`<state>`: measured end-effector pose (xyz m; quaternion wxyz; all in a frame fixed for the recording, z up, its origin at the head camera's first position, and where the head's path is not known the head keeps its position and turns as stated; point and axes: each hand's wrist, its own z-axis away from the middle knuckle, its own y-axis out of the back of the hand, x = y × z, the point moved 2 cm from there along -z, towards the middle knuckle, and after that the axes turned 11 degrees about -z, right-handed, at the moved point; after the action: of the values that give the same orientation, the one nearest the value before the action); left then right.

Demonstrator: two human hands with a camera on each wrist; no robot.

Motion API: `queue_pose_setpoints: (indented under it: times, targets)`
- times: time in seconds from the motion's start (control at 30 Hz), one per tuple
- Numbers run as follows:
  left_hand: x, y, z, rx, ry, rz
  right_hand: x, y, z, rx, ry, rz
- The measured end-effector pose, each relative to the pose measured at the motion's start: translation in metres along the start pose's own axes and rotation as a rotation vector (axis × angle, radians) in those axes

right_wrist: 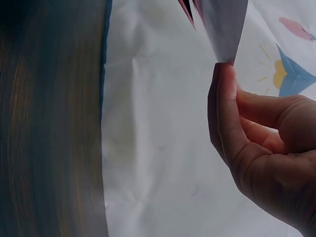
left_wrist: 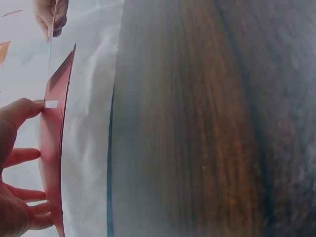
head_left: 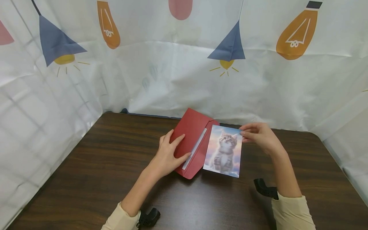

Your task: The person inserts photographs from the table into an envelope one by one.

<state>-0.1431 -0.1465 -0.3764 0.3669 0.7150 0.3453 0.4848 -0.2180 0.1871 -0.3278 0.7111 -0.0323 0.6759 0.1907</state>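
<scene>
My left hand [head_left: 166, 157] holds a red envelope [head_left: 192, 126] by its left side, thumb and fingers spread. A white strip [head_left: 194, 149] shows along the envelope's opening, near the thumb. In the left wrist view, the envelope [left_wrist: 53, 133] appears edge-on, above the table. My right hand [head_left: 261, 136] pinches the upper right corner of a card with a kitten picture [head_left: 225, 150]. The card is tilted beside the envelope, overlapping its right edge in the head view. In the right wrist view, thumb and fingers grip the card's corner [right_wrist: 229, 34].
A dark wood-grain table [head_left: 95, 166] lies beneath both hands. Behind it hangs a white sheet [head_left: 161, 70] printed with lamps and bulbs. Black wrist mounts [head_left: 149, 218] stick out from both cuffs.
</scene>
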Motion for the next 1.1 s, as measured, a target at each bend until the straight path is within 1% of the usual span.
queue_pose_setpoints:
  times: [0.47, 0.8, 1.1]
  targets:
    - [0.002, -0.003, 0.001, -0.005, -0.005, 0.013, -0.001, -0.007, -0.003, -0.012, 0.000, -0.024]
    - [0.005, -0.005, 0.002, 0.005, -0.022, 0.019, -0.001, -0.014, -0.004, -0.016, 0.017, -0.008]
    - [0.005, -0.008, 0.002, 0.006, -0.032, 0.012, 0.000, -0.020, -0.006, -0.034, 0.004, -0.031]
